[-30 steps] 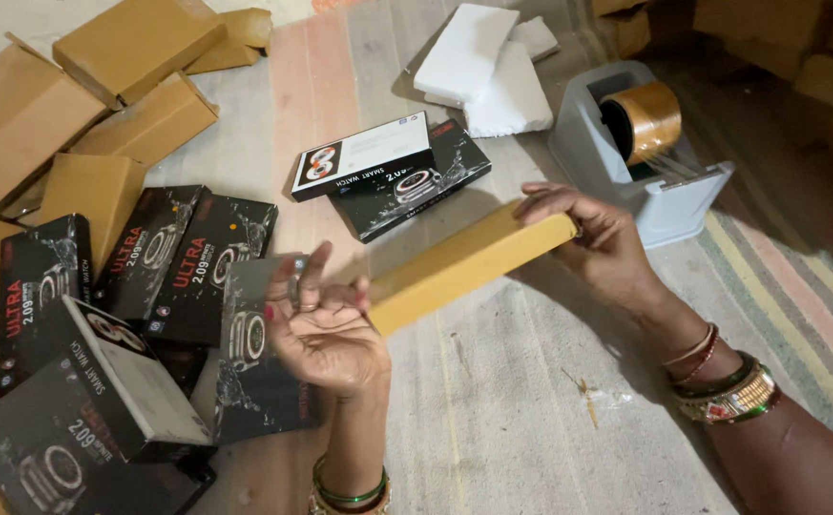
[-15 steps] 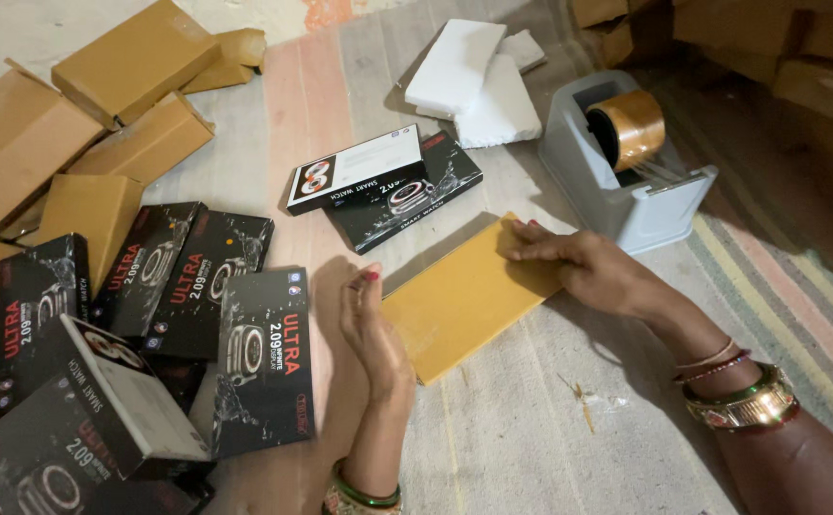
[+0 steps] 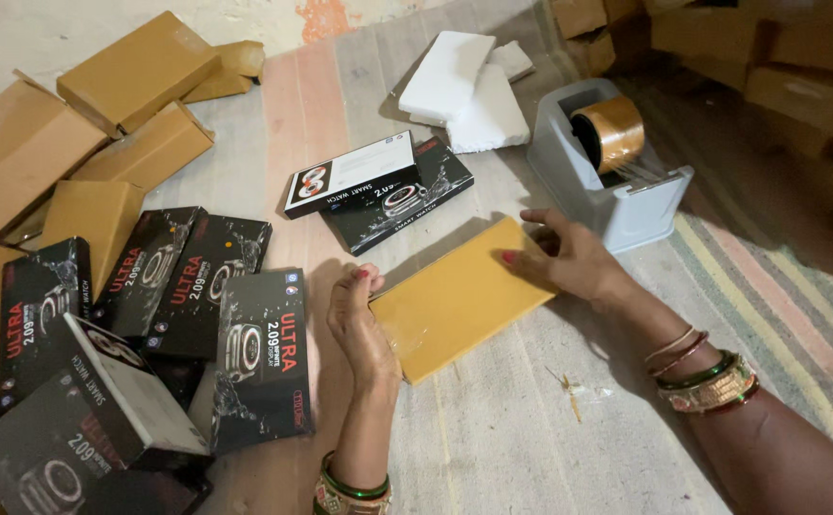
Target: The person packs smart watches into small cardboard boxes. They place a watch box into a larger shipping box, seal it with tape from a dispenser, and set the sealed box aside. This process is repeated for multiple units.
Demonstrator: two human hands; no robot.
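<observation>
A flat yellow-brown cardboard box (image 3: 455, 298) lies on the striped floor mat (image 3: 531, 429), sealed with clear tape. My left hand (image 3: 359, 319) presses edge-on against its near-left side, fingers straight. My right hand (image 3: 569, 257) rests on the box's far-right end, fingers spread over the corner. Both wrists wear bangles. A grey tape dispenser (image 3: 612, 181) with a brown tape roll stands just beyond my right hand.
Several black product boxes (image 3: 254, 353) are heaped at the left, and two more (image 3: 378, 186) lie beyond the yellow box. Plain brown cartons (image 3: 102, 114) pile up at the far left and top right. White foam pieces (image 3: 459, 86) lie at the top centre.
The yellow box was held tilted in the air and has come down flat onto the mat. My left hand let go of its end and now presses against its side.
</observation>
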